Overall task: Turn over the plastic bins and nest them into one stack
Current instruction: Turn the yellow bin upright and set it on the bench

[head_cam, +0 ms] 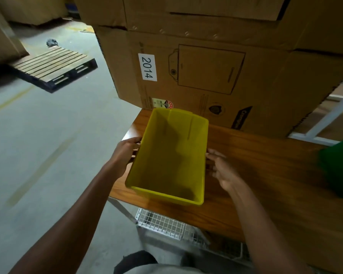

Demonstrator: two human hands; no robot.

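A yellow plastic bin (169, 155) sits mouth up at the left end of the wooden table (265, 171), its near corner overhanging the table's front edge. Nothing is inside it. My left hand (127, 153) grips the bin's left rim, fingers curled under the lip. My right hand (222, 169) is at the bin's right wall with fingertips touching the rim; whether it grips is unclear because it is blurred. Part of a green bin (337, 169) shows at the right edge of the table.
Large cardboard boxes (206, 76) are stacked at the back of the table, close behind the yellow bin. A wire mesh basket (166, 224) hangs under the table. The concrete floor (48, 135) lies to the left, with a wooden pallet (53, 66) farther off.
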